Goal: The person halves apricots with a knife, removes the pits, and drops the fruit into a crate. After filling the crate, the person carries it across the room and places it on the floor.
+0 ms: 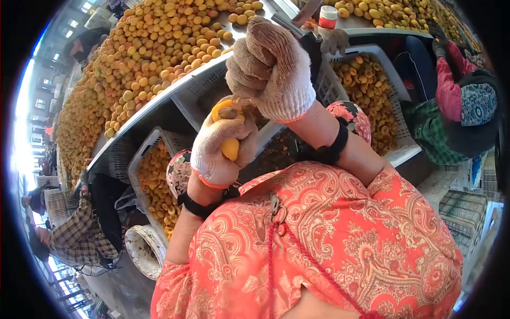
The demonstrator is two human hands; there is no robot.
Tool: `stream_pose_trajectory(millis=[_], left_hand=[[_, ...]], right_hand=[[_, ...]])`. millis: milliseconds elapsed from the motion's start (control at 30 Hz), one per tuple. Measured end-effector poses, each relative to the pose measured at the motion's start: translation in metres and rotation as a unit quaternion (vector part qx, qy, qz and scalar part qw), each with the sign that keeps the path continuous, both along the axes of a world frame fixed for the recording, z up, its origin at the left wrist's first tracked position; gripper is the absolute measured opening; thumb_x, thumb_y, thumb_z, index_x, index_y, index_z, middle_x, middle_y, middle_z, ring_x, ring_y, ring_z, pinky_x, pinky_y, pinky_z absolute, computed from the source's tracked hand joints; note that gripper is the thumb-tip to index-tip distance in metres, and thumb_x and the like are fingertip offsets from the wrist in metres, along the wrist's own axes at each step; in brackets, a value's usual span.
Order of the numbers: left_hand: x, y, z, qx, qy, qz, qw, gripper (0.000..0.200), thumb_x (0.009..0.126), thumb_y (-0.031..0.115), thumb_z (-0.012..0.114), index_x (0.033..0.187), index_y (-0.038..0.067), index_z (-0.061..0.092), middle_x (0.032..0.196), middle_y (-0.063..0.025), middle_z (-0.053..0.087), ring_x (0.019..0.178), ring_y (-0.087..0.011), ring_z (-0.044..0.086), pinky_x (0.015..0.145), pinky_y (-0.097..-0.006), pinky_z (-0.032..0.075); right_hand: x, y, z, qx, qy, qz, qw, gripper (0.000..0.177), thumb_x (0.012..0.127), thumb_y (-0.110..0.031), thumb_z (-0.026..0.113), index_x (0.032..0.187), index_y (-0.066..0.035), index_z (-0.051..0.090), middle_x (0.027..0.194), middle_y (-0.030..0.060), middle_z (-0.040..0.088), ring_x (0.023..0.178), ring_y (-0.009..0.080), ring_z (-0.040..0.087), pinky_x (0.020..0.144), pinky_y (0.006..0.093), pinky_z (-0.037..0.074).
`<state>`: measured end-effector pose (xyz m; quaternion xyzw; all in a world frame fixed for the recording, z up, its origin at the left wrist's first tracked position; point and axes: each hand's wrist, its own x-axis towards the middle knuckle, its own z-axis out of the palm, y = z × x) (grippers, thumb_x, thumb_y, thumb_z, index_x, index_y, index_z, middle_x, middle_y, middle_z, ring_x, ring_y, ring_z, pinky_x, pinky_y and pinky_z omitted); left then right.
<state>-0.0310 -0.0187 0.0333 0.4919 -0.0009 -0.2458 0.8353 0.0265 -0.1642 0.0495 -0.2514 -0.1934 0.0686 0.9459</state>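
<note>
My left hand (215,154), in a knitted work glove, is closed around a cut-open apricot (217,110). Its brown pit (228,112) shows between the orange flesh. Another orange apricot piece (230,149) peeks out between the fingers of the same hand. Just above and to the right, my right hand (273,72) is curled into a fist in a matching glove, its lower fingers close to the apricot. Whatever the right fingers hold, if anything, is hidden by the glove.
Whole apricots (154,48) are heaped on the metal table (180,82) ahead. Crates of apricot halves stand at left (154,183) and right (366,101). A red-and-white jar (328,17) sits on the table. Co-workers sit at left (79,234) and right (451,111); a dirty white bucket (143,250) stands lower left.
</note>
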Motion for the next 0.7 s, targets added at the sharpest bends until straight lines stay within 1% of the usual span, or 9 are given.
stream_pose_trajectory(millis=[133,300,400,467,533,567,600,633,700], left_hand=[[0.001,-0.002,-0.006,-0.04,0.016,0.003,0.999,0.023,0.081,0.021,0.061,0.097,0.01,0.05,0.065,0.0028,0.04,0.045,-0.0096,0.034,0.041,-0.0252,0.025],[0.001,-0.004,-0.003,-0.04,0.021,-0.018,0.999,0.02,0.082,0.019,0.059,0.098,0.01,0.05,0.064,0.0032,0.038,0.044,-0.0096,0.034,0.04,-0.0253,0.025],[0.003,-0.005,-0.003,-0.059,0.036,-0.015,0.997,0.016,0.084,0.018,0.058,0.095,0.009,0.05,0.063,0.0029,0.038,0.044,-0.0099,0.034,0.04,-0.0256,0.025],[0.005,-0.005,-0.01,-0.072,0.039,-0.014,0.997,0.013,0.084,0.017,0.057,0.092,0.009,0.05,0.062,0.0028,0.038,0.043,-0.0102,0.033,0.04,-0.0258,0.025],[0.007,-0.003,-0.02,-0.148,0.034,-0.017,0.988,0.014,0.084,0.013,0.058,0.096,0.006,0.054,0.068,0.0006,0.044,0.045,-0.0087,0.037,0.04,-0.0233,0.026],[0.008,-0.001,-0.017,-0.136,0.046,-0.037,0.989,0.009,0.084,0.012,0.057,0.091,0.007,0.054,0.067,0.0004,0.045,0.047,-0.0095,0.04,0.042,-0.0222,0.027],[0.005,-0.003,-0.018,-0.138,0.02,-0.024,0.99,0.009,0.084,0.011,0.056,0.091,0.006,0.053,0.066,-0.0001,0.046,0.047,-0.0101,0.042,0.042,-0.0223,0.028],[0.005,-0.005,-0.02,-0.143,0.019,-0.012,0.99,0.011,0.084,0.01,0.055,0.093,0.004,0.054,0.065,-0.0005,0.047,0.045,-0.0105,0.041,0.041,-0.0229,0.028],[0.003,-0.005,-0.021,-0.156,0.015,-0.009,0.988,0.015,0.084,0.01,0.055,0.098,0.002,0.055,0.063,-0.0016,0.047,0.041,-0.0112,0.039,0.038,-0.0243,0.028]], right_hand=[[-0.001,-0.001,-0.001,-0.002,-0.005,-0.009,1.0,0.043,0.1,-0.035,0.045,0.063,-0.017,0.032,0.054,-0.0033,0.027,0.045,0.0109,0.023,0.042,0.0266,0.021],[0.001,0.0,-0.005,0.01,-0.006,-0.024,1.0,0.043,0.1,-0.035,0.045,0.063,-0.017,0.032,0.054,-0.0032,0.027,0.045,0.0111,0.023,0.042,0.0268,0.021],[0.004,0.001,-0.009,0.03,-0.022,0.002,0.999,0.043,0.1,-0.035,0.045,0.063,-0.017,0.032,0.054,-0.0033,0.027,0.045,0.0109,0.023,0.043,0.0267,0.021],[0.0,0.003,-0.005,-0.02,0.002,-0.044,0.999,0.043,0.1,-0.036,0.045,0.063,-0.017,0.032,0.053,-0.0037,0.026,0.045,0.0105,0.022,0.042,0.0268,0.021],[0.0,0.003,-0.008,-0.024,-0.041,-0.046,0.998,0.045,0.1,-0.037,0.046,0.062,-0.016,0.032,0.052,-0.0041,0.025,0.044,0.0102,0.021,0.041,0.0269,0.021],[0.004,0.004,-0.011,-0.001,-0.03,-0.051,0.998,0.047,0.097,-0.035,0.053,0.059,-0.015,0.034,0.048,-0.0003,0.03,0.039,0.0118,0.026,0.038,0.0277,0.022],[0.005,0.002,-0.012,0.026,-0.011,-0.023,0.999,0.05,0.097,-0.038,0.052,0.057,-0.017,0.031,0.048,-0.0018,0.026,0.039,0.0121,0.024,0.038,0.0286,0.022],[0.007,0.003,-0.009,0.034,0.01,-0.037,0.999,0.051,0.097,-0.04,0.051,0.056,-0.018,0.03,0.049,-0.0041,0.022,0.04,0.0116,0.021,0.039,0.0286,0.022],[0.011,-0.003,-0.017,0.053,-0.021,0.022,0.998,0.045,0.099,-0.035,0.049,0.06,-0.019,0.033,0.052,-0.0077,0.024,0.043,0.0083,0.019,0.043,0.0258,0.021]])
